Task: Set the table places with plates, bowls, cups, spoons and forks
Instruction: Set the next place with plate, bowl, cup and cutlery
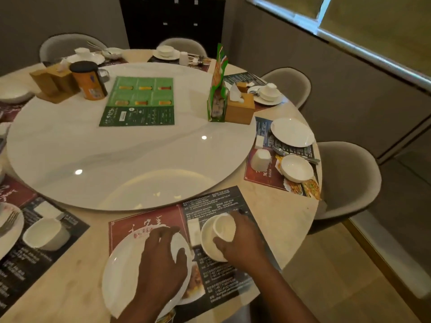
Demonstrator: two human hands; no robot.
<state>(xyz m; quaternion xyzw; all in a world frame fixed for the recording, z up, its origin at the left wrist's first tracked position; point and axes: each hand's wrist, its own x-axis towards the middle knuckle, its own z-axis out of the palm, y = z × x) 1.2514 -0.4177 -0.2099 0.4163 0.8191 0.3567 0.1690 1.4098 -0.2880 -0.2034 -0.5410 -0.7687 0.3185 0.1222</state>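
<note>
Step in hand: laying the nearest place, at 6 o'clock of the round table.
Left hand: fingers spread flat on the white plate, which lies on the left half of the placemat.
Right hand: fingers wrapped around a white cup sitting in a white bowl, at 3 o'clock from the plate.
Next move, likely: lift the cup out, set it beside the bowl; spoon and fork not seen here.
Writing: placemat print too blurred to read.

Round table with placemats, turntable
</note>
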